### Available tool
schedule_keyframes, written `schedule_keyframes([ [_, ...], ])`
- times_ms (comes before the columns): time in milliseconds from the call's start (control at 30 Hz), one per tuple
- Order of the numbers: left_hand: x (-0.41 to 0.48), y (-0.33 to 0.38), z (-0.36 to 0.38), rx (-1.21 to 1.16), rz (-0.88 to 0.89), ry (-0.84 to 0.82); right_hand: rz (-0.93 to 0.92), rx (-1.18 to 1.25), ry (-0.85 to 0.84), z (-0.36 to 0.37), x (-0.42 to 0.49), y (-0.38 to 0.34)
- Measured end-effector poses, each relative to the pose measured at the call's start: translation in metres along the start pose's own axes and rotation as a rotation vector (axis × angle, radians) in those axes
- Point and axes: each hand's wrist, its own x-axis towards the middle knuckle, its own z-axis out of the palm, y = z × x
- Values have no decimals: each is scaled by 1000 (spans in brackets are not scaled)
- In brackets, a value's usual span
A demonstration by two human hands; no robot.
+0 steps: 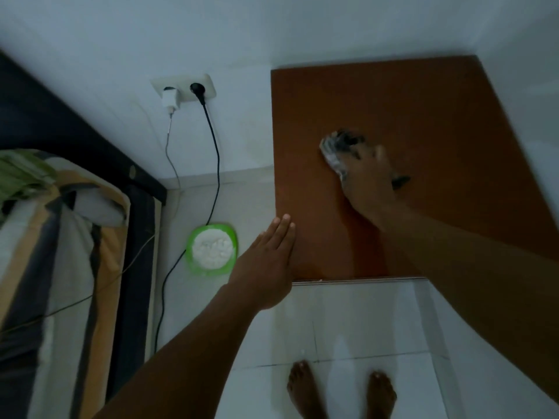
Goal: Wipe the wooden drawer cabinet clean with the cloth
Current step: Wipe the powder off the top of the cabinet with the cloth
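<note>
Right hand pressing cloth on cabinet top, left hand flat at edge

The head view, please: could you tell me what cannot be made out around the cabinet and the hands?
Drawers of the cabinet: head view shows only its top.
The cloth: head view, motion-blurred, partly under the right hand.
Grip of the right hand: head view, fingers blurred.

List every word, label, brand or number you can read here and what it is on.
None can be read. The charger, wall socket, cabinet top, cloth and green dish show no legible writing; the picture is dim and blurred.
</note>
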Motion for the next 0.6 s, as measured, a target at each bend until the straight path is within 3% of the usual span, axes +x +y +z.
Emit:
schedule_keyframes([
  [100,-8,-8,-1,-24,-11,-3,-190,158,37,-15,-91,-43],
  [233,-7,-7,-3,-100,-20,-16,-420,295,-73,-27,-189,-49],
  [333,-6,-10,-10,-138,-14,-34,-648,295,-153,-46,-211,-43],
  [400,-9,-12,-11,-146,-15,-9,-617,387,-91,-67,-185,-43],
  [467,-13,-14,-6,-145,-21,42,-491,492,72,-86,-127,-46],
  [533,-19,-14,3,-133,-19,74,-350,426,185,-86,-53,-47],
  [600,-26,-13,11,-126,-24,84,-202,288,157,-68,18,-49],
])
